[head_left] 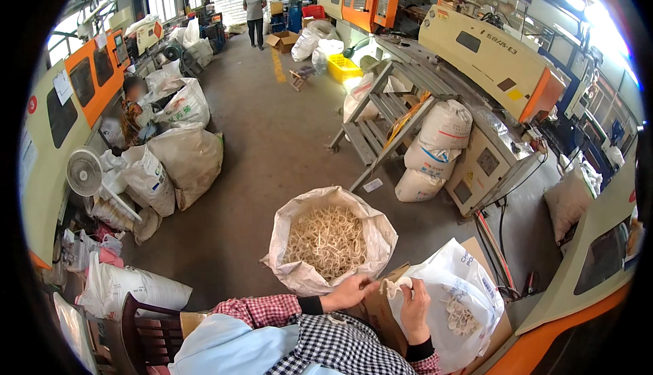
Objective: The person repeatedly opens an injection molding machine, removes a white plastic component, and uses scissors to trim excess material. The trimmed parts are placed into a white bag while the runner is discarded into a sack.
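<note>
In front of my body, my right hand (414, 309) grips a small cream-coloured moulded piece (392, 288) between thumb and fingers. Close to its left side is my left hand (348, 292), its fingertips pinched together; whatever they hold is too small to make out. Just beyond the left hand stands a wide white woven sack (277, 246), rolled open and filled with tangled, thin cream-coloured strips (325, 240). A white plastic bag (435, 273) lies open beside my right hand, with several pale rounded pieces (460, 318) inside. Brown cardboard (383, 315) shows below the hands.
A grey metal step stand (381, 126) and stacked white sacks (435, 149) stand ahead right, beside large cream-and-orange machines (486, 55). Full sacks (187, 160) and a fan (86, 171) line the left. One person (255, 14) stands far ahead; another (132, 116) is among the left sacks.
</note>
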The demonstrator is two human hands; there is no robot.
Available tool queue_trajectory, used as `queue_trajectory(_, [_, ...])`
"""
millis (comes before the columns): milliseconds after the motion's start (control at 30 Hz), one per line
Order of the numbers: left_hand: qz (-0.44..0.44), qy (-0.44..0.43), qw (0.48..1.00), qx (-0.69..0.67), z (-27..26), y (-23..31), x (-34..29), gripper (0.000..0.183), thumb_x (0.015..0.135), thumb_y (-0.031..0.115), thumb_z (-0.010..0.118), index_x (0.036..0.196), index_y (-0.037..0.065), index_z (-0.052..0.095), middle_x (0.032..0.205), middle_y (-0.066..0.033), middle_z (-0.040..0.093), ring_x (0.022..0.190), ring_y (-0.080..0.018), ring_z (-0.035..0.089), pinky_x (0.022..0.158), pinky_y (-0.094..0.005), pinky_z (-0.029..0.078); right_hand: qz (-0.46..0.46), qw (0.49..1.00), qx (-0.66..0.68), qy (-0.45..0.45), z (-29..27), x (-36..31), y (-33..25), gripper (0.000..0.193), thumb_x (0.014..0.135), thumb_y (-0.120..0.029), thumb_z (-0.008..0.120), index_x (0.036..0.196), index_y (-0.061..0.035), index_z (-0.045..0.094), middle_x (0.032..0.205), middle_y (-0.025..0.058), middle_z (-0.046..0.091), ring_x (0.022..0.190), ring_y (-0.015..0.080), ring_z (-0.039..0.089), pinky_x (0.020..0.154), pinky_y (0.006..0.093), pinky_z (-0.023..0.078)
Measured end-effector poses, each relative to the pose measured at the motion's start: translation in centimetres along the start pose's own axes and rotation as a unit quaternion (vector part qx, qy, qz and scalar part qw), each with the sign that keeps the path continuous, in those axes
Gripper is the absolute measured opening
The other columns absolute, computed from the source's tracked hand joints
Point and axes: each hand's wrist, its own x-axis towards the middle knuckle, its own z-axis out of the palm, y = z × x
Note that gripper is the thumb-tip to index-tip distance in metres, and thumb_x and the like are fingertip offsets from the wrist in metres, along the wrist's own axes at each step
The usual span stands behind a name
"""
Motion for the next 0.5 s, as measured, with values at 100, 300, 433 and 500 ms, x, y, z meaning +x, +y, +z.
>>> queue_trajectory(100, [-0.178, -0.165, 0.908, -0.34, 0.3, -0.2, -0.7, 0.037, 0.09, 0.043, 0.048, 0.102, 0.01, 0.056, 0.078, -0.0003, 0.059, 0.07, -0.0102, 0.058, 0.057, -0.0218, 0.044, 0.004, 0.999, 0.024, 0.022, 1.7, -0.7, -0.3, 0.023, 0.078, -0.003, 0.061, 0.099, -0.0003, 0.053, 0.085, 0.0167, 0.057, 0.077, 0.034, 0.056, 0.065, 0.038, 0.045])
queue_trajectory(300, [-0.104, -0.061, 0.945, -0.305, -0.1, -0.6, 0.8, 0.027, 0.092, 0.032, 0.048, 0.096, 0.007, 0.057, 0.079, 0.0007, 0.06, 0.061, -0.0075, 0.052, 0.053, -0.0191, 0.041, 0.011, 0.997, 0.041, -0.059, -0.3, -1.4, -1.2, 0.035, 0.074, -0.002, 0.066, 0.106, -0.0025, 0.052, 0.09, 0.0137, 0.06, 0.075, 0.0272, 0.061, 0.066, 0.0343, 0.048])
queue_trajectory(433, [-0.108, -0.119, 0.945, -0.286, 0.6, 0.1, 0.7, 0.03, 0.093, 0.033, 0.047, 0.097, 0.005, 0.056, 0.08, -0.0027, 0.061, 0.059, -0.0089, 0.053, 0.051, -0.0191, 0.041, -0.075, 0.988, -0.105, -0.082, -1.4, -3.1, 0.9, 0.016, 0.077, -0.01, 0.065, 0.087, -0.0015, 0.055, 0.081, 0.0118, 0.057, 0.069, 0.0275, 0.058, 0.056, 0.0343, 0.046])
queue_trajectory(500, [-0.079, -0.131, 0.955, -0.253, 1.4, 1.1, 0.5, 0.028, 0.094, 0.029, 0.046, 0.098, 0.004, 0.055, 0.079, -0.0045, 0.061, 0.063, -0.0103, 0.056, 0.053, -0.0209, 0.044, 0.007, 0.999, -0.03, -0.031, -1.6, -3.7, 0.7, 0.014, 0.084, -0.012, 0.057, 0.075, -0.0027, 0.052, 0.064, 0.0072, 0.05, 0.053, 0.0202, 0.052, 0.047, 0.0316, 0.041])
